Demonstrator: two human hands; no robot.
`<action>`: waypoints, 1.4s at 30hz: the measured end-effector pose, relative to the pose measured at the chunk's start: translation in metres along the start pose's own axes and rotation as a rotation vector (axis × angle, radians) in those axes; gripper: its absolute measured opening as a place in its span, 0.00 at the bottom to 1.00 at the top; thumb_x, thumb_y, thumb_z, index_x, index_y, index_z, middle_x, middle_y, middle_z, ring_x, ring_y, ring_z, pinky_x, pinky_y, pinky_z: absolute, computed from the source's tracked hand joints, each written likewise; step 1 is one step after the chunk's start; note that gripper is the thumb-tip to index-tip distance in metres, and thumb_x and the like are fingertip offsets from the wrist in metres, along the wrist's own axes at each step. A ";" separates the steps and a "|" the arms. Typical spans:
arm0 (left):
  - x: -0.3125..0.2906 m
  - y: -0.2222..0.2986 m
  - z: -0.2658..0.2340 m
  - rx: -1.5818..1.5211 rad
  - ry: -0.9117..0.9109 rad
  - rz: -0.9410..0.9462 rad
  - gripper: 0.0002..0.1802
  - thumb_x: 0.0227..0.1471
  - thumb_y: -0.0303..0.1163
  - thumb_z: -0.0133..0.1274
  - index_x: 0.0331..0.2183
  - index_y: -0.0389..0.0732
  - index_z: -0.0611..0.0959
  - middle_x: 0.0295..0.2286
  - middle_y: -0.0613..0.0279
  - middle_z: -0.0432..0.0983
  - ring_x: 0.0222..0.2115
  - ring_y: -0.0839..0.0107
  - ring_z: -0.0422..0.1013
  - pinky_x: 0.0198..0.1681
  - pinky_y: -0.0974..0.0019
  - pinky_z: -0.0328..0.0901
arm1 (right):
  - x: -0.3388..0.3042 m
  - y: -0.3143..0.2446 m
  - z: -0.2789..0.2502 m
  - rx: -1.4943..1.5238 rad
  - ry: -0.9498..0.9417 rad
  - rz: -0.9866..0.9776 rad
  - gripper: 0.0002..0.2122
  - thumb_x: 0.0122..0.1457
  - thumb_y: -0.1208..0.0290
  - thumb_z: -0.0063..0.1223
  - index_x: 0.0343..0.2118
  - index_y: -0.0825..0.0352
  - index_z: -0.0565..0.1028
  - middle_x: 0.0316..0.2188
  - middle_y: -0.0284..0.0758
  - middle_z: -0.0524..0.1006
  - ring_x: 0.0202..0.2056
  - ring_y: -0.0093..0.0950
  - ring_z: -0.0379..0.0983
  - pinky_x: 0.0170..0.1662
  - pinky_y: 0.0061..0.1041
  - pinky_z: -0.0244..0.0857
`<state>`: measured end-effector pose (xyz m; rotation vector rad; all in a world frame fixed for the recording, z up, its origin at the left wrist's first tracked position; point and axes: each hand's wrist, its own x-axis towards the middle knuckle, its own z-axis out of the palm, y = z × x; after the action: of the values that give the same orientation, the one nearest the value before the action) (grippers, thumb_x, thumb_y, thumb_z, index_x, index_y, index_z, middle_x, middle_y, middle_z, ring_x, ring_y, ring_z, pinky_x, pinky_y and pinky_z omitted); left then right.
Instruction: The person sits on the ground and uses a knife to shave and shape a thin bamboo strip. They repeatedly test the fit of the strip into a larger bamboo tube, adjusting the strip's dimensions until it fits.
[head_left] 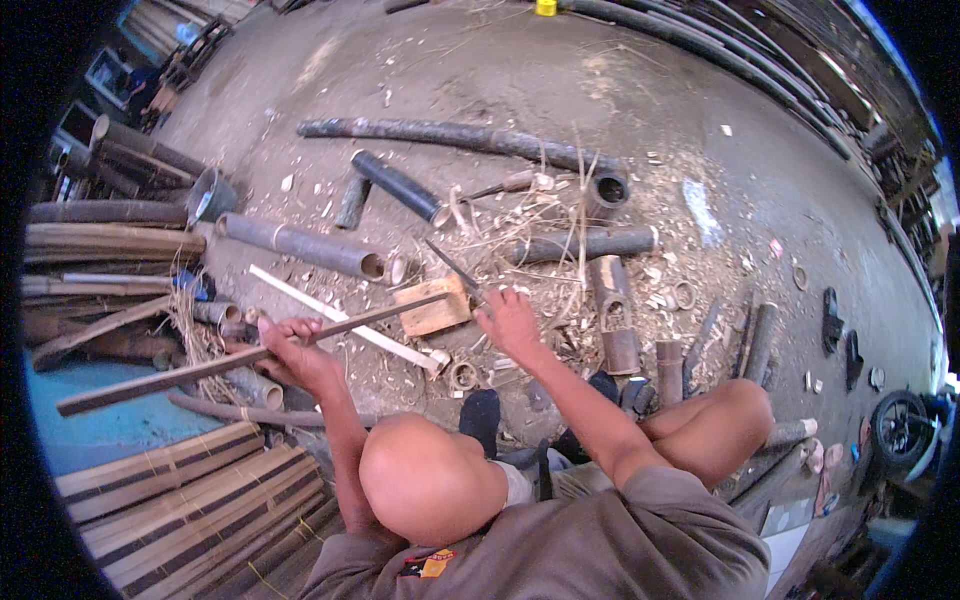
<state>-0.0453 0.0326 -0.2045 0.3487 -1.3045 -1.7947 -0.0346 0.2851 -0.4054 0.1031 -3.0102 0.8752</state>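
My left hand (292,352) is closed around a long, narrow brown bamboo strip (190,376), which slants from the lower left up to the middle. The strip's far end lies over a pale wooden block (440,318) on the ground, and I cannot tell if it touches. Just right of the block, my right hand (510,320) is closed on a knife (452,264). Its dark, narrow blade points up and left, beyond the block and apart from the strip. The fingers hide the handle. A pale split strip (340,318) lies on the ground between my hands and the bamboo tubes.
Bamboo tubes (300,245) and a long dark pole (450,138) lie ahead among shavings and chips. A notched bamboo piece (613,315) is at the right. Stacked bamboo (115,240), a bucket (210,195) and slat bundles (190,500) are at the left. Sandals (832,318) lie far right.
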 end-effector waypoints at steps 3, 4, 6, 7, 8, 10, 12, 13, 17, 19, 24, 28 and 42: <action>-0.015 0.009 0.002 -0.071 -0.094 -0.164 0.20 0.60 0.47 0.53 0.24 0.47 0.67 0.15 0.70 0.59 0.16 0.76 0.60 0.22 0.69 0.61 | -0.026 -0.028 -0.023 0.098 0.207 -0.151 0.26 0.56 0.54 0.59 0.53 0.65 0.70 0.46 0.47 0.73 0.51 0.46 0.67 0.49 0.42 0.66; -0.016 0.017 0.000 -0.093 -0.127 -0.231 0.22 0.60 0.49 0.54 0.23 0.48 0.67 0.14 0.71 0.58 0.16 0.77 0.59 0.22 0.69 0.60 | -0.034 -0.041 -0.032 0.090 0.252 -0.201 0.26 0.56 0.54 0.59 0.53 0.64 0.70 0.46 0.45 0.73 0.51 0.46 0.68 0.49 0.42 0.67; -0.019 0.031 0.007 -0.158 -0.172 -0.399 0.23 0.60 0.52 0.54 0.22 0.50 0.67 0.14 0.74 0.55 0.15 0.79 0.55 0.22 0.70 0.58 | -0.051 -0.060 -0.048 0.071 0.331 -0.311 0.25 0.56 0.53 0.59 0.53 0.61 0.71 0.46 0.43 0.74 0.51 0.45 0.70 0.48 0.44 0.69; -0.020 0.035 0.014 -0.198 -0.186 -0.470 0.22 0.60 0.51 0.54 0.24 0.50 0.66 0.16 0.74 0.56 0.15 0.79 0.54 0.23 0.70 0.57 | -0.061 -0.062 -0.048 0.151 0.242 -0.224 0.25 0.56 0.53 0.59 0.54 0.61 0.71 0.46 0.43 0.74 0.49 0.45 0.72 0.47 0.43 0.70; -0.024 0.038 0.024 -0.213 -0.236 -0.482 0.19 0.60 0.50 0.54 0.28 0.49 0.69 0.18 0.75 0.56 0.18 0.79 0.55 0.24 0.71 0.57 | -0.071 -0.063 -0.048 0.226 0.148 -0.138 0.25 0.56 0.53 0.58 0.54 0.61 0.71 0.46 0.43 0.74 0.47 0.44 0.73 0.47 0.43 0.70; -0.025 0.042 0.036 -0.172 -0.269 -0.441 0.15 0.61 0.48 0.53 0.34 0.46 0.73 0.20 0.73 0.61 0.21 0.78 0.58 0.27 0.70 0.60 | -0.088 -0.073 -0.055 0.353 0.028 -0.064 0.23 0.58 0.54 0.57 0.52 0.61 0.71 0.42 0.45 0.76 0.39 0.46 0.77 0.43 0.41 0.71; -0.034 0.028 0.043 -0.116 -0.446 -0.446 0.19 0.64 0.46 0.48 0.43 0.38 0.76 0.31 0.64 0.72 0.32 0.72 0.70 0.40 0.66 0.67 | -0.103 -0.064 -0.059 0.391 0.068 -0.073 0.21 0.58 0.55 0.57 0.49 0.62 0.72 0.38 0.46 0.78 0.38 0.47 0.77 0.40 0.42 0.70; -0.032 0.019 0.041 -0.070 -0.500 -0.472 0.21 0.64 0.46 0.47 0.45 0.37 0.76 0.34 0.62 0.73 0.35 0.72 0.70 0.42 0.66 0.68 | -0.110 -0.065 -0.061 0.422 0.080 -0.088 0.20 0.59 0.56 0.57 0.48 0.63 0.72 0.37 0.47 0.78 0.38 0.48 0.77 0.39 0.42 0.70; -0.062 0.001 0.034 0.019 -0.624 -0.631 0.28 0.62 0.45 0.50 0.57 0.38 0.73 0.38 0.62 0.77 0.36 0.70 0.74 0.43 0.64 0.69 | -0.130 -0.050 -0.081 0.616 -0.001 -0.037 0.15 0.62 0.58 0.54 0.42 0.66 0.73 0.31 0.43 0.79 0.33 0.40 0.77 0.36 0.37 0.68; -0.079 0.009 0.017 0.082 -0.717 -0.723 0.27 0.63 0.44 0.49 0.57 0.38 0.73 0.39 0.62 0.78 0.36 0.69 0.75 0.43 0.65 0.70 | -0.141 -0.062 -0.107 0.798 0.056 -0.041 0.14 0.64 0.59 0.52 0.40 0.67 0.74 0.29 0.40 0.78 0.31 0.34 0.75 0.35 0.34 0.68; -0.115 0.026 0.005 0.229 -0.958 -0.737 0.24 0.64 0.43 0.46 0.53 0.35 0.77 0.40 0.57 0.79 0.40 0.68 0.75 0.47 0.63 0.69 | -0.150 -0.039 -0.156 0.882 0.087 0.175 0.17 0.70 0.58 0.42 0.45 0.68 0.76 0.19 0.29 0.72 0.20 0.20 0.68 0.24 0.25 0.63; -0.133 0.074 0.005 0.329 -1.037 -0.458 0.22 0.62 0.40 0.51 0.51 0.35 0.79 0.43 0.57 0.79 0.42 0.70 0.74 0.47 0.65 0.69 | -0.155 -0.041 -0.208 1.073 0.169 0.118 0.19 0.71 0.56 0.39 0.48 0.70 0.71 0.16 0.27 0.66 0.13 0.16 0.60 0.14 0.19 0.55; -0.200 0.125 -0.013 0.727 -1.146 0.096 0.21 0.50 0.39 0.62 0.43 0.36 0.80 0.37 0.49 0.75 0.39 0.57 0.72 0.44 0.58 0.66 | -0.185 -0.037 -0.347 1.683 0.081 0.377 0.17 0.70 0.56 0.42 0.49 0.66 0.69 0.15 0.24 0.57 0.13 0.15 0.54 0.14 0.17 0.53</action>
<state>0.1398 0.1694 -0.1509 -0.4595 -2.7035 -1.3420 0.1478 0.4517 -0.0970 -0.4691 -1.3580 2.8720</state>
